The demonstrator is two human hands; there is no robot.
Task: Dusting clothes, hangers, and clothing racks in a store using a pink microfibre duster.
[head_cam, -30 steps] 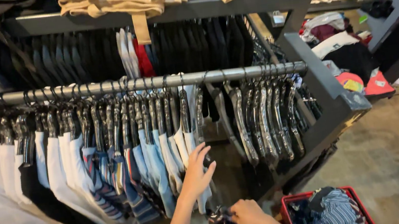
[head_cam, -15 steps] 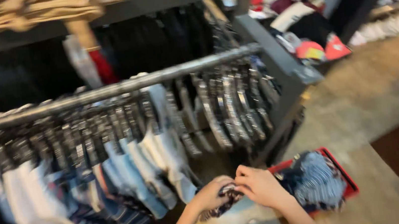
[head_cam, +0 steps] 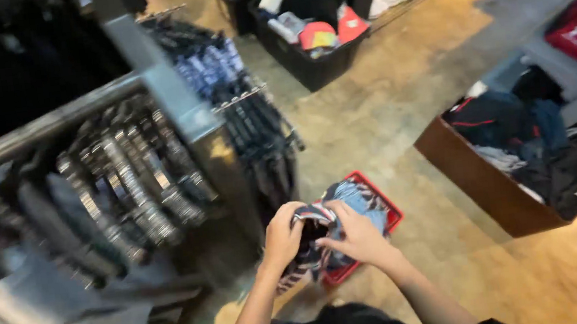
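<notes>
While both hands met at lower centre of the frame, I logged 1 patterned garment [head_cam: 316, 242], dark with pale blue and red streaks, bunched between them. Left hand [head_cam: 284, 238]: fingers curled shut over the garment's left edge, gripping the cloth. Right hand [head_cam: 356, 235]: fingers pressed together and laid across its top, pinching a fold against the left. The garment hung just above 1 red basket [head_cam: 389, 210] on the floor, which held similar blue-patterned cloth. Clothes rail [head_cam: 46, 128], left half of the frame: rows of hangers, blurred. 1 brown wooden bin [head_cam: 479, 180], right of centre: heaped dark clothing. 1 black crate [head_cam: 314, 72], upper centre: mixed coloured items.
</notes>
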